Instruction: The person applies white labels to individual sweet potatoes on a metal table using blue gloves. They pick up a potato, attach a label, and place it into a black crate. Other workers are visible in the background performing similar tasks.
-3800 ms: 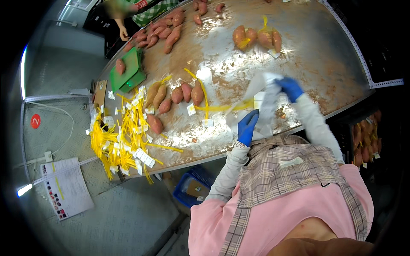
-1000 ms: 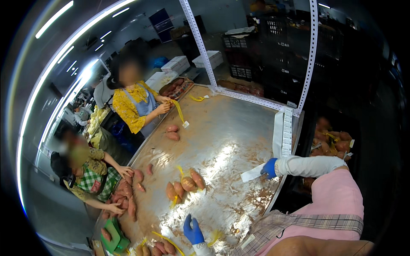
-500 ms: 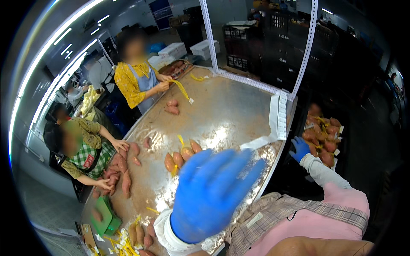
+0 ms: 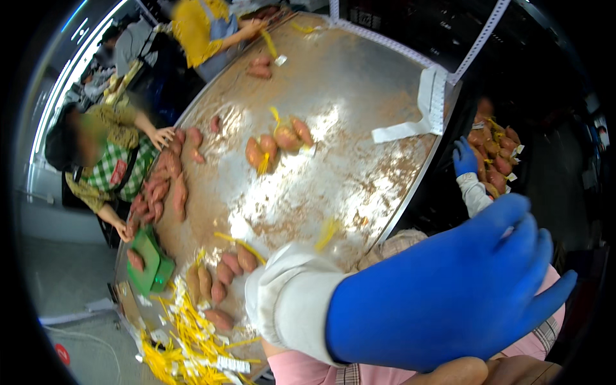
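Note:
My left hand (image 4: 443,289), in a blue glove with a white cuff, is raised large in the foreground in front of my pink top. Its fingers are spread and nothing shows in them; the palm is turned away. My right hand (image 4: 465,158), also gloved in blue, is at the near edge of a dark crate, fingers stretched out, beside yellow-tied sweet potatoes (image 4: 495,178) with white tags. On the metal table (image 4: 346,83) a blurred yellow strip (image 4: 328,234) shows near my left cuff. Two pairs of sweet potatoes with yellow ties (image 4: 287,137) are at mid-table.
A co-worker in a green checked apron (image 4: 115,168) handles a pile of loose sweet potatoes (image 4: 168,168) at the left, beside a green scale (image 4: 151,263). Yellow net strips (image 4: 189,337) lie heaped in front. Another person in yellow (image 4: 199,29) works at the far end. A white bracket (image 4: 431,102) sits at the right corner.
My left hand has swung from over the table toward the right, in front of my body. The view has tipped downward, showing more of the yellow strips. My right hand stays by the crate.

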Motion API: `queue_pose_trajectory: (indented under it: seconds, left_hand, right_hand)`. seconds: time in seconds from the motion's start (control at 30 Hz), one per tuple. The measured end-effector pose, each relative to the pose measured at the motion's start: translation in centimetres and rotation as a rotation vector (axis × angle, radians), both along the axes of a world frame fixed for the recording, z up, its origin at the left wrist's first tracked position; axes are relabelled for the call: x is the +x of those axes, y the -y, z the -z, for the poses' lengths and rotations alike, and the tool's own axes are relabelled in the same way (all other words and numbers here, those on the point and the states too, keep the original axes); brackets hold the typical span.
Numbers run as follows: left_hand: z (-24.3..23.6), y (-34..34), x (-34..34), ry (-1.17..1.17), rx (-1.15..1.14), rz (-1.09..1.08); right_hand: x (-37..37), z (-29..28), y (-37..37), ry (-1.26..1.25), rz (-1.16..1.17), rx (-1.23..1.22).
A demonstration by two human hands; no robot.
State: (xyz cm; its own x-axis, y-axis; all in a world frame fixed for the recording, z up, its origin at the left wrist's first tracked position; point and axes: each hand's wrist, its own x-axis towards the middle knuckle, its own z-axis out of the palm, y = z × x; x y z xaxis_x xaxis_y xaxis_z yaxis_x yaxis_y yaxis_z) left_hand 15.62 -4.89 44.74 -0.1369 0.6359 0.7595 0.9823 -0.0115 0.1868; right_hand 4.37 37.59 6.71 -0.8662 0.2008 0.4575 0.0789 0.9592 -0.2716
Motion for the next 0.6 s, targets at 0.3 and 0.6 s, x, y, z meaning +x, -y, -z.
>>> queue_pose_trajectory:
  seconds: [0.3,0.6]
  left_hand:
    - [1.1,3.9,1.2,-0.354,-0.008,-0.251]
    - [3.2,10.5,3.4,0.131,-0.002,-0.598]
  right_hand:
    - [-0.8,1.4,-0.5,-0.058,0.007,0.156]
    - [0.1,-0.5,0.9,0.033,0.056,0.028]
